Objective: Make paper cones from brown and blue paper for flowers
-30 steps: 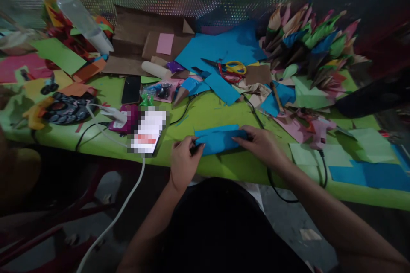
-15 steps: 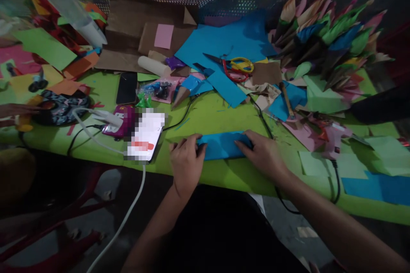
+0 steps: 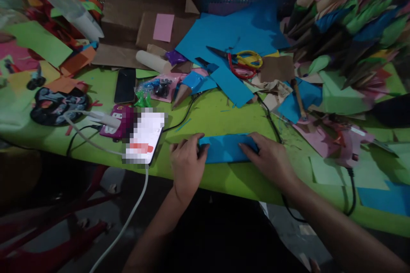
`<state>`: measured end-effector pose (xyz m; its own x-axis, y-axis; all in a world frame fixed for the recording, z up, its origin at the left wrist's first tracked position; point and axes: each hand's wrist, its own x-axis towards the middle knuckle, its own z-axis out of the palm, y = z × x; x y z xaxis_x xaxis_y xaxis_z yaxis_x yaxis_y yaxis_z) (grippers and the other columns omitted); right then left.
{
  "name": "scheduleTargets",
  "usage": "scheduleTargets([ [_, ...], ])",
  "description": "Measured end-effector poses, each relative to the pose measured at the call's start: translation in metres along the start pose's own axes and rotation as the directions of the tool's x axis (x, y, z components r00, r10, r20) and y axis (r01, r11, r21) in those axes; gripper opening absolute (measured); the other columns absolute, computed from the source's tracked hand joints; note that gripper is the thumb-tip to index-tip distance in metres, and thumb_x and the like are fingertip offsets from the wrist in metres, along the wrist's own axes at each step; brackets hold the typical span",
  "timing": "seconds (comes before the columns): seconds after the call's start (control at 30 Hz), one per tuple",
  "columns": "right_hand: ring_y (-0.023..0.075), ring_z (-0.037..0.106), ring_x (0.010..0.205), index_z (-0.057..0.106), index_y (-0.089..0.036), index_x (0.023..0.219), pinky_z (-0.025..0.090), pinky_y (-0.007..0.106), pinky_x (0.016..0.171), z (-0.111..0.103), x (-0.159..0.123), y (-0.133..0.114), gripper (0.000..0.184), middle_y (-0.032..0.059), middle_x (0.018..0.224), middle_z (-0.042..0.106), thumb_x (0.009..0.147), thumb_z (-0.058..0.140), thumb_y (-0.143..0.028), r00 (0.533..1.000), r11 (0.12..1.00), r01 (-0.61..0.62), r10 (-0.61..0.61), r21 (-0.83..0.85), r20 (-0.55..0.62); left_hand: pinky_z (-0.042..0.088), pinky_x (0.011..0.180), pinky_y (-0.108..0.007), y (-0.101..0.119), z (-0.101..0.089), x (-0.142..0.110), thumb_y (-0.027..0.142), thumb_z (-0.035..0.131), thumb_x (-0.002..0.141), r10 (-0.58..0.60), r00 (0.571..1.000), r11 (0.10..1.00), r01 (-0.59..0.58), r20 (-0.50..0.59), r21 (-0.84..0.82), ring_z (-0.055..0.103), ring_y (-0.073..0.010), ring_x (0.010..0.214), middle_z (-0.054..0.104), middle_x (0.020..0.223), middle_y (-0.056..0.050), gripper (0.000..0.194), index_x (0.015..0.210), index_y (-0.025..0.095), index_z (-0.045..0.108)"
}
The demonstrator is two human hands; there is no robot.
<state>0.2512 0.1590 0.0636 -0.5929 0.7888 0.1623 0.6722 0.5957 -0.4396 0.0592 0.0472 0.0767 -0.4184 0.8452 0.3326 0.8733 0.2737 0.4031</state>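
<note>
A folded strip of blue paper (image 3: 226,148) lies flat near the table's front edge, between my two hands. My left hand (image 3: 189,155) grips its left end, thumb and curled fingers closed around it. On the other end my right hand (image 3: 270,155) is closed too, its thumb pressing on top and the fingers behind. Part of each end is hidden under the fingers. Beyond the strip lie a blue paper piece (image 3: 231,83), scissors with red and yellow handles (image 3: 245,62) and a small cone of brown and blue paper (image 3: 188,87).
To the left are a lit phone (image 3: 145,136) on a white cable, a purple power socket (image 3: 115,123) and a dark phone (image 3: 125,85). A pink glue gun (image 3: 347,145) lies at right, below a bunch of paper flower cones (image 3: 349,30). Black cords cross the table.
The view has shifted a little closer to the table. Both hands keep hold of the blue paper, almost in place. Another person's hand at the far left has left the view.
</note>
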Motion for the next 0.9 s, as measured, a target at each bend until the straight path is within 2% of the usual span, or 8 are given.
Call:
scheduleTargets([
  [0.37,0.0183,0.056,0.059,0.053,-0.023,0.076,0.031,0.029,0.056,-0.0012,0.0009,-0.0007,0.036,0.0028,0.066,0.061,0.099,0.046,-0.049,1.000,1.000,-0.018,0.018,0.003,0.011,0.041,0.072,-0.034,-0.0018,0.0004,0.0029,0.020,0.074,0.086,-0.029,0.999,0.999,0.030,0.020,-0.030,0.068,-0.0197,0.068,0.068,0.064,0.003,0.016,0.102,0.023,0.071],
  [0.5,0.0206,0.061,0.063,0.060,-0.022,0.092,0.037,0.029,0.057,-0.0022,0.0006,-0.0021,0.026,0.0043,0.073,0.066,0.093,0.055,-0.048,0.994,0.993,-0.106,0.106,0.046,0.003,0.041,0.072,-0.035,-0.0026,-0.0002,0.0037,0.021,0.072,0.088,-0.012,1.000,1.000,0.012,0.022,-0.025,0.068,-0.0206,0.068,0.068,0.065,0.003,0.013,0.101,0.023,0.071],
  [0.67,0.0185,0.060,0.059,0.058,-0.022,0.114,0.041,0.028,0.056,-0.0054,0.0015,-0.0029,0.028,0.0023,0.076,0.066,0.091,0.056,-0.039,0.985,0.970,-0.169,0.172,0.173,0.000,0.041,0.072,-0.036,-0.0044,-0.0003,0.0043,0.021,0.070,0.089,-0.006,0.999,0.999,0.007,0.035,-0.040,0.068,-0.0209,0.070,0.070,0.067,0.002,0.012,0.101,0.024,0.071],
  [0.8,0.0181,0.060,0.059,0.056,-0.022,0.120,0.042,0.028,0.056,-0.0076,0.0027,-0.0039,0.030,0.0014,0.075,0.065,0.093,0.053,-0.035,0.985,0.962,-0.168,0.170,0.215,0.010,0.041,0.073,-0.036,-0.0055,0.0001,0.0041,0.020,0.070,0.089,-0.009,0.999,0.999,0.010,0.036,-0.047,0.068,-0.0210,0.070,0.071,0.069,0.001,0.011,0.100,0.023,0.071],
  [0.9,0.0187,0.062,0.060,0.057,-0.022,0.116,0.041,0.028,0.056,-0.0075,0.0029,-0.0040,0.026,0.0013,0.074,0.066,0.093,0.052,-0.035,0.988,0.969,-0.155,0.154,0.193,0.016,0.041,0.073,-0.036,-0.0055,-0.0001,0.0042,0.021,0.069,0.090,-0.004,0.999,0.999,0.005,0.038,-0.047,0.068,-0.0210,0.069,0.070,0.068,0.001,0.010,0.100,0.023,0.071],
])
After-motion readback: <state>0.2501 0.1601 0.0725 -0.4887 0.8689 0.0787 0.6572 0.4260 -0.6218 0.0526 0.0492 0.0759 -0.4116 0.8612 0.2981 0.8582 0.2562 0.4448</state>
